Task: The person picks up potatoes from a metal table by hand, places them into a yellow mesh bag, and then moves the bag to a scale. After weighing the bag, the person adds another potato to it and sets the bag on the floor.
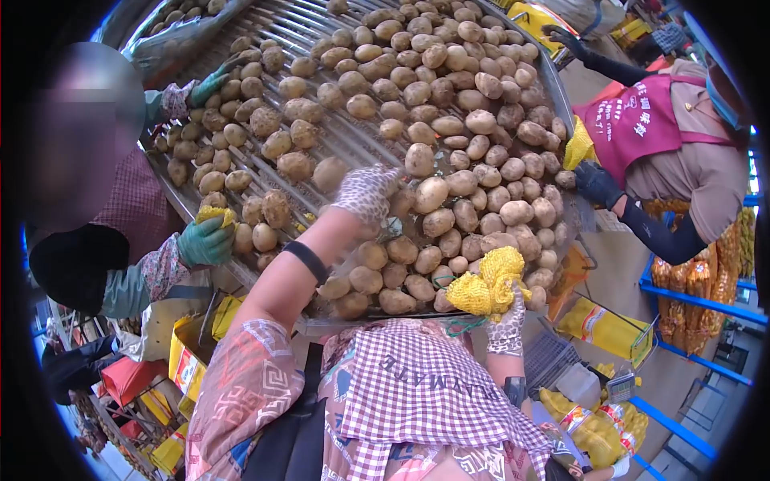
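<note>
My left hand (369,194), in a spotted glove, reaches over the table among the potatoes (431,195). It is slightly blurred; its fingers look stretched to the right, close to several potatoes, and I see nothing gripped in them. Near the front edge, my right hand (507,327), in a matching glove, is closed on a bunched yellow mesh bag (486,282). The bag lies over potatoes at the table's rim, and part of my fingers is hidden behind it.
Potatoes cover much of the ribbed metal table (341,140). On the left, a co-worker's green-gloved hand (207,240) holds yellow mesh; on the right, another person's dark-gloved hand (597,184) is at the rim. Filled yellow bags (589,429) and a grey crate (549,361) stand lower right.
</note>
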### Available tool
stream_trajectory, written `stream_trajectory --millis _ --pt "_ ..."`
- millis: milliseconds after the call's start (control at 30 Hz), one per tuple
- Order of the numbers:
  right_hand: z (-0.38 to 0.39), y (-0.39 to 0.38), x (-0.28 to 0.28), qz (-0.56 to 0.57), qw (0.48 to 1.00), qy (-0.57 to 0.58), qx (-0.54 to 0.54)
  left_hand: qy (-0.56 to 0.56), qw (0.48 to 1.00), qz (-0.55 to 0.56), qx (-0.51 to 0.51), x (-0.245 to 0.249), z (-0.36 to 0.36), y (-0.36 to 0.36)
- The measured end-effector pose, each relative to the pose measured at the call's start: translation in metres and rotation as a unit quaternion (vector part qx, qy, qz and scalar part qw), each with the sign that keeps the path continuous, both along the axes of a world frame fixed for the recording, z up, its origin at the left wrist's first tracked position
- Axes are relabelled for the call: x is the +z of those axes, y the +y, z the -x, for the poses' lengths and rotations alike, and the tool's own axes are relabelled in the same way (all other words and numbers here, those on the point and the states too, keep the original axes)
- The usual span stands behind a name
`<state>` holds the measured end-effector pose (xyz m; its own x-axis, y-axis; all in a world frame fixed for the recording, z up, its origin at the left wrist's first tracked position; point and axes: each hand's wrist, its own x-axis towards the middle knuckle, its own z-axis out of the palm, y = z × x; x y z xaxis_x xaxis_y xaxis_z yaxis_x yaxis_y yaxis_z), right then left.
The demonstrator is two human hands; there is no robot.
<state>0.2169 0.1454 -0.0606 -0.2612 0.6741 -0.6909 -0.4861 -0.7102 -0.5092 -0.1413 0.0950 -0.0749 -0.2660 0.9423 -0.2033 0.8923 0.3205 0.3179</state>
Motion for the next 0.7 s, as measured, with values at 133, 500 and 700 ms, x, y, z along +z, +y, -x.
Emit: stream_trajectory --millis 133,500,700 --pt "-0.01 -0.005 0.0 0.028 0.999 0.0 -0.022 -0.499 0.817 -0.195 0.213 -0.039 0.027 -0.011" --pt "0.04 0.014 0.034 -0.217 0.968 -0.052 0.113 -0.884 0.339 -0.203 0.249 0.032 -0.039 -0.017" --pt "0.1 0.022 0.079 -0.758 0.52 -0.268 0.288 -0.855 0.413 -0.132 0.284 0.032 -0.123 -0.004"
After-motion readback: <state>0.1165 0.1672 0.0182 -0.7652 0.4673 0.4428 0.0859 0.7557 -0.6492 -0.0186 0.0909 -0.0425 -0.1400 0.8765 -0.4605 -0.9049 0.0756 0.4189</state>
